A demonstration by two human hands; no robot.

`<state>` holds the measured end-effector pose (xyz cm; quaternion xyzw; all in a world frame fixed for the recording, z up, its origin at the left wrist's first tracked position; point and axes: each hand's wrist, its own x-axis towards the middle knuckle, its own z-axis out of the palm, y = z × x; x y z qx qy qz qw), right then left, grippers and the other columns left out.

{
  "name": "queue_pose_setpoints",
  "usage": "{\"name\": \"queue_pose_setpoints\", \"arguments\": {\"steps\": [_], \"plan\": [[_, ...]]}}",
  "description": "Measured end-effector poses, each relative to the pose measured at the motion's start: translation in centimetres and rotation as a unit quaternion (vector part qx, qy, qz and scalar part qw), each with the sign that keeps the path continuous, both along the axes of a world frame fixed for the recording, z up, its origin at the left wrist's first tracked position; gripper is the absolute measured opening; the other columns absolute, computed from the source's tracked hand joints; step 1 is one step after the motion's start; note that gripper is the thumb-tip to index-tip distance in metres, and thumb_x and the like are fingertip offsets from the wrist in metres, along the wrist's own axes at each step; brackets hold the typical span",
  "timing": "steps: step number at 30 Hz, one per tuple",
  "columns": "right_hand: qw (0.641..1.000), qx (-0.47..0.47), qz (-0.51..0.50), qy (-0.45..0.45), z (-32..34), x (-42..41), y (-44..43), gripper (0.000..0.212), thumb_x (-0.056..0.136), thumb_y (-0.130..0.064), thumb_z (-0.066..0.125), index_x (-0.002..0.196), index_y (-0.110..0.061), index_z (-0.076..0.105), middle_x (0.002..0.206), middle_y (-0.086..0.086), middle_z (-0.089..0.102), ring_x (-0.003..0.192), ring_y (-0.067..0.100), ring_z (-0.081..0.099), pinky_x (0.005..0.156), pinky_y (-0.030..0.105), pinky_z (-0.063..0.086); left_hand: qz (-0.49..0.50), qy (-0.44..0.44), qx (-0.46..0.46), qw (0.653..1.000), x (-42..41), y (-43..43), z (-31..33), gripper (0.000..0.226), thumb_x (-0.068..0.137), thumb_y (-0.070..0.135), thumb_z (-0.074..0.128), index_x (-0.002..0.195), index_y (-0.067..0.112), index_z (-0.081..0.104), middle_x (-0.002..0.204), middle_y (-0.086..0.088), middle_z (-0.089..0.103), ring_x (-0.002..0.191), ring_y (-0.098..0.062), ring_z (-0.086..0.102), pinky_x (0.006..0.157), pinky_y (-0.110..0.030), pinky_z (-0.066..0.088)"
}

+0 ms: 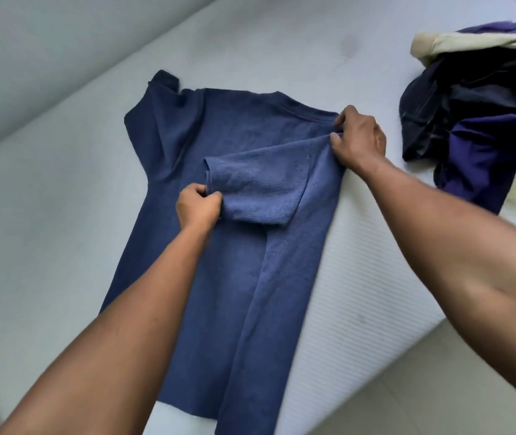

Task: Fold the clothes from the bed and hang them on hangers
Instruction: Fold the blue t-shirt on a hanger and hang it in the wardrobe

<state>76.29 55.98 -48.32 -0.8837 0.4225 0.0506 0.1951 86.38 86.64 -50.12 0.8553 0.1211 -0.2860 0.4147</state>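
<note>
A navy blue T-shirt [219, 146] lies flat on the pale mattress [46, 199], collar toward the far side. Its right side and right sleeve [256, 189] are folded inward over the body. My left hand [197, 208] pinches the cuff end of that folded sleeve near the shirt's middle. My right hand [358, 138] grips the fabric at the shirt's right shoulder, at the fold's top. The shirt's left sleeve lies spread out at the far left. No hanger is in view.
A heap of other clothes [476, 120], black, purple and cream, sits on the bed at the far right. The mattress edge [360, 293] runs diagonally below my right arm, with pale floor tiles [407, 403] beyond it.
</note>
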Motion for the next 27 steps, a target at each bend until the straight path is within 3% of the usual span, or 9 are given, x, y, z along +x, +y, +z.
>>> {"name": "queue_pose_setpoints", "arguments": {"steps": [4, 8, 12, 14, 16, 19, 21, 24, 27], "plan": [[0.989, 0.073, -0.006, -0.126, -0.7, -1.4, 3.6, 0.022, 0.086, -0.029, 0.061, 0.106, -0.025, 0.07, 0.084, -0.007, 0.069, 0.082, 0.018, 0.065, 0.08, 0.031, 0.053, 0.044, 0.127, -0.104, 0.985, 0.5, -1.1, 0.5, 0.015, 0.08, 0.019, 0.08, 0.087, 0.013, 0.068, 0.085, 0.0, 0.07, 0.078, -0.023, 0.066, 0.068, -0.034, 0.054], [0.97, 0.233, 0.026, -0.064, -2.7, -3.2, 4.6, 0.067, 0.089, -0.019, 0.069, 0.152, -0.031, 0.048, 0.085, -0.008, 0.074, 0.091, 0.013, 0.072, 0.096, 0.033, 0.055, -0.023, 0.14, -0.157, 0.977, 1.7, -3.3, 1.8, 0.025, 0.083, 0.008, 0.072, 0.107, 0.016, 0.074, 0.1, 0.0, 0.079, 0.097, -0.027, 0.074, 0.083, -0.046, 0.059], [0.872, 0.391, -0.173, -0.237, -2.0, -4.0, 5.0, 0.058, 0.101, -0.026, 0.064, 0.155, -0.032, 0.042, 0.093, 0.011, 0.078, 0.069, 0.02, 0.074, 0.061, 0.028, 0.06, -0.277, -0.059, -0.119, 0.952, 0.0, -7.4, 4.8, 0.04, 0.087, 0.032, 0.063, 0.125, 0.045, 0.06, 0.098, 0.009, 0.073, 0.091, -0.014, 0.066, 0.081, -0.032, 0.054], [0.819, 0.41, -0.282, -0.285, -1.6, -5.1, 4.8, 0.044, 0.105, -0.045, 0.054, 0.142, -0.021, 0.054, 0.096, 0.019, 0.077, 0.069, 0.024, 0.075, 0.06, 0.032, 0.059, -0.417, -0.062, -0.116, 0.899, -2.4, -8.8, 5.7, 0.068, 0.091, 0.055, 0.062, 0.15, 0.061, 0.028, 0.087, 0.004, 0.073, 0.073, -0.009, 0.067, 0.079, -0.03, 0.058], [0.79, 0.417, -0.353, -0.28, -1.7, -6.5, 5.0, 0.051, 0.108, -0.055, 0.042, 0.132, -0.014, 0.059, 0.098, 0.02, 0.077, 0.077, 0.029, 0.078, 0.068, 0.039, 0.064, -0.496, -0.059, -0.105, 0.86, -5.1, -9.5, 5.5, 0.069, 0.092, 0.06, 0.059, 0.155, 0.048, 0.036, 0.076, 0.002, 0.07, 0.063, -0.005, 0.063, 0.081, -0.032, 0.057], [0.808, 0.392, -0.364, -0.248, -2.1, -8.1, 5.6, 0.045, 0.104, -0.053, 0.054, 0.119, -0.011, 0.063, 0.097, 0.016, 0.078, 0.077, 0.025, 0.078, 0.069, 0.038, 0.063, -0.541, -0.106, -0.056, 0.832, -8.2, -8.1, 3.6, 0.034, 0.091, 0.043, 0.062, 0.12, 0.031, 0.074, 0.086, 0.006, 0.073, 0.081, -0.013, 0.066, 0.085, -0.036, 0.055], [0.831, 0.365, -0.349, -0.233, -2.3, -8.2, 6.1, 0.038, 0.094, -0.046, 0.073, 0.112, -0.013, 0.064, 0.099, 0.014, 0.078, 0.072, 0.018, 0.076, 0.063, 0.033, 0.061, -0.514, -0.191, -0.038, 0.836, -9.3, -6.1, 2.1, 0.019, 0.091, 0.022, 0.06, 0.103, 0.022, 0.075, 0.095, 0.002, 0.069, 0.092, -0.025, 0.064, 0.081, -0.039, 0.054], [0.882, 0.332, -0.281, -0.181, -2.4, -8.0, 7.2, 0.047, 0.078, -0.043, 0.089, 0.108, -0.019, 0.062, 0.094, 0.004, 0.077, 0.076, 0.014, 0.074, 0.069, 0.033, 0.061, -0.499, -0.259, -0.035, 0.826, -10.6, -3.4, 1.1, 0.033, 0.086, 0.016, 0.053, 0.114, 0.018, 0.07, 0.116, -0.002, 0.064, 0.105, -0.029, 0.058, 0.088, -0.043, 0.052], [0.939, 0.256, -0.198, -0.117, -2.5, -7.6, 8.1, 0.044, 0.075, -0.036, 0.089, 0.106, -0.023, 0.06, 0.089, -0.004, 0.071, 0.088, 0.016, 0.07, 0.082, 0.037, 0.059, -0.574, -0.175, -0.028, 0.8, -10.6, -2.0, 1.5, 0.037, 0.086, 0.019, 0.055, 0.118, 0.022, 0.075, 0.146, -0.002, 0.06, 0.136, -0.021, 0.054, 0.105, -0.039, 0.051]]}}
